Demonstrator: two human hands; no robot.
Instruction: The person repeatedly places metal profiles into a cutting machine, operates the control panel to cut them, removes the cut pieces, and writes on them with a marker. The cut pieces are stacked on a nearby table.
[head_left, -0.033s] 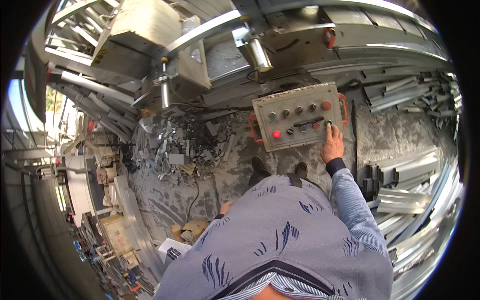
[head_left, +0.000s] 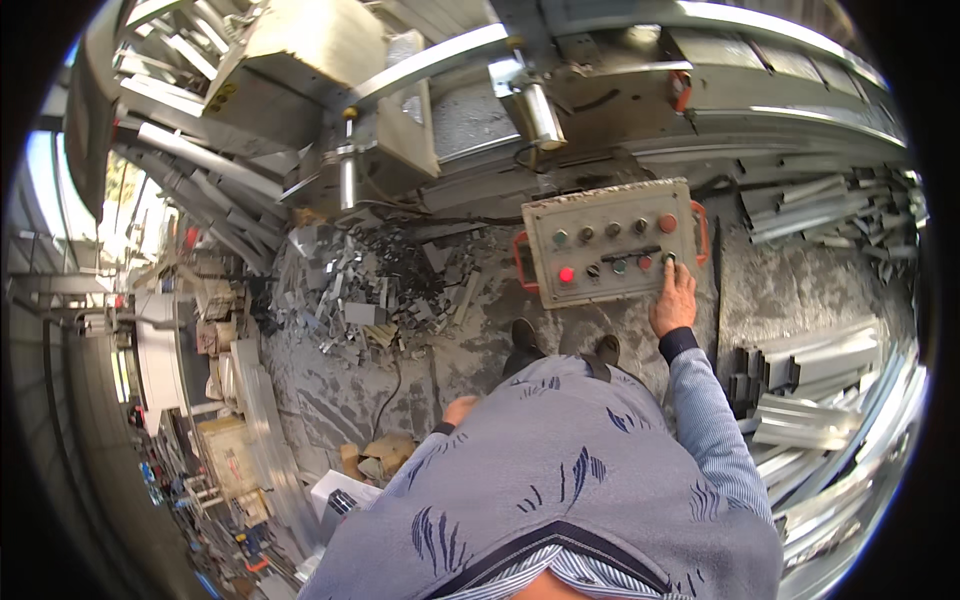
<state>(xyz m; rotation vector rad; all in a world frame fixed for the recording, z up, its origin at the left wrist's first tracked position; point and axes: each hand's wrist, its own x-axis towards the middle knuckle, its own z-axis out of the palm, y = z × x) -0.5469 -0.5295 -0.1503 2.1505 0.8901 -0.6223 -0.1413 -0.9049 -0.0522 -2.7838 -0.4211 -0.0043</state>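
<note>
My right hand [head_left: 674,303] reaches to the lower right corner of a pale control box [head_left: 556,295] with orange-red side handles. The index finger is stretched out and touches a small round control [head_left: 669,259] there; the hand holds nothing. Two rows of buttons and knobs cover the panel, and a red lamp [head_left: 567,275] glows at its lower left. Close to my left side, my left hand [head_left: 460,410] hangs low, partly covered by my clothing. Its fingers cannot be made out.
Beyond the box runs a large metal machine with upright cylinders [head_left: 543,115]. Metal offcuts [head_left: 365,313] are heaped on the floor to the left. Stacks of long profiles [head_left: 820,355] lie at the right. A cardboard box [head_left: 388,455] sits near my left side.
The whole view has shifted slightly, so the control box appears a little lower and further right. My right finger stays at the same control. More of my left hand shows.
</note>
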